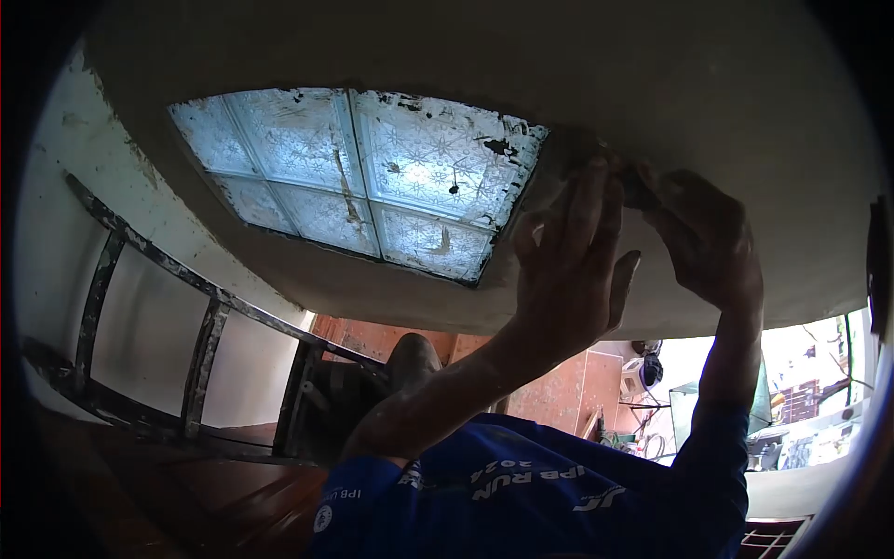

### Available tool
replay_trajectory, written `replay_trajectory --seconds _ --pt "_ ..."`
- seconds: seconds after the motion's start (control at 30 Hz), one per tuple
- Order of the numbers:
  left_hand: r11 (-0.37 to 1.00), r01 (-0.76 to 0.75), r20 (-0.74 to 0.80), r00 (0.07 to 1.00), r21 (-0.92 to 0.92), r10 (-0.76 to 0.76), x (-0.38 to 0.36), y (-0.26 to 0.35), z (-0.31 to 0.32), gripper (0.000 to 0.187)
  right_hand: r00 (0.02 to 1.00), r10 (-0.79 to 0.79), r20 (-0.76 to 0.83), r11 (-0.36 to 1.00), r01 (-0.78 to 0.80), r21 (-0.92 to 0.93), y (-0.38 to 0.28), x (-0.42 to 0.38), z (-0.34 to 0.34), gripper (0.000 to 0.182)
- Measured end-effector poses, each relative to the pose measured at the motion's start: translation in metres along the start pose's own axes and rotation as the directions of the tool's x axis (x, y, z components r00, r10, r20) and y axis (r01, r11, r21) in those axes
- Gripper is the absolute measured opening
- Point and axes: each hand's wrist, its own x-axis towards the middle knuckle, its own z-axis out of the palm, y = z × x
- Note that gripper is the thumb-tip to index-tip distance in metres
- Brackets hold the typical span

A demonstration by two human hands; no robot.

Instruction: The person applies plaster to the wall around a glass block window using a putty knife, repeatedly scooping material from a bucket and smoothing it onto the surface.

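My left hand is raised to a grey plastered wall, its fingers stretched upward, the little finger bent and the thumb apart on the right. Its fingertips are near a dark, thin item on the wall; contact is unclear in the shadow. Just to the right, my right hand is bent toward the wall with its fingers closed round that item, whose shape is too dark to tell. Left of both hands sits a glass-block window with plaster smears and dark spots on its panes.
A paint-spotted ladder leans along the left side. Below lie a reddish tiled floor and my knee. At the lower right are a dark round container, cables and assorted items in bright light.
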Motion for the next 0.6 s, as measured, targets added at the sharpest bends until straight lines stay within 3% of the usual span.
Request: replay_trajectory --seconds 0.1,0.2,0.3,0.4,0.5,0.53,0.6 --pt "0.999 0.027 -0.016 1.0 0.045 -0.026 0.006 -0.002 -0.004 0.074 0.995 -0.098 0.01 0.995 0.099 -0.035 0.008 0.015 0.0 0.041" --pt "0.996 0.041 -0.02 0.999 0.076 -0.04 0.01 -0.007 0.003 0.074 0.997 -0.055 0.048 0.998 0.056 -0.031 0.01 0.02 0.001 0.04" --pt "0.999 0.018 -0.016 1.0 0.031 -0.017 0.007 -0.002 0.011 0.074 1.0 -0.016 0.005 0.983 0.017 -0.181 0.005 0.01 -0.004 0.04" --pt "0.998 -0.004 0.04 0.999 -0.061 0.006 0.002 0.008 0.004 0.07 0.992 0.111 0.059 0.988 -0.103 -0.116 0.0 -0.013 -0.014 0.042" --pt "0.998 -0.056 0.062 0.996 -0.024 0.057 0.003 0.006 -0.013 0.065 0.961 0.221 -0.167 0.975 -0.218 0.036 -0.016 -0.033 0.015 0.045" --pt "0.997 -0.079 0.07 0.994 0.005 0.078 0.006 0.005 -0.023 0.063 0.904 0.324 -0.278 0.945 -0.294 0.145 -0.027 -0.035 0.032 0.047" --pt "0.987 -0.144 0.088 0.987 0.067 0.138 0.015 -0.001 -0.037 0.058 0.809 0.478 -0.344 0.853 -0.334 0.401 -0.033 -0.037 0.058 0.048"
